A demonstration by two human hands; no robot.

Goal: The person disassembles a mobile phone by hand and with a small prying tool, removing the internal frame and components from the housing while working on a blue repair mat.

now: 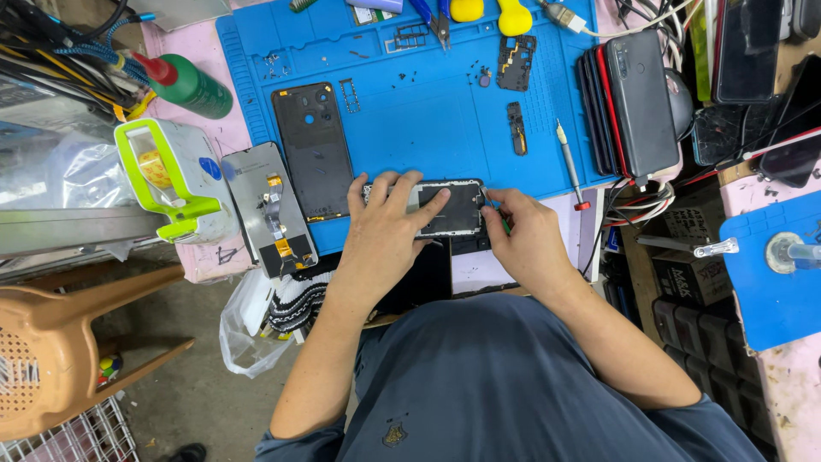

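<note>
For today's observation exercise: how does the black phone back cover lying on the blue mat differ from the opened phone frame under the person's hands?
The black phone back cover lies upright and untouched; the opened phone frame lies sideways, pressed by the left hand, with the right hand at its end. Both rest on the blue mat.

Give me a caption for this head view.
Both hands, left and right, hold an opened phone on a blue mat.
</note>
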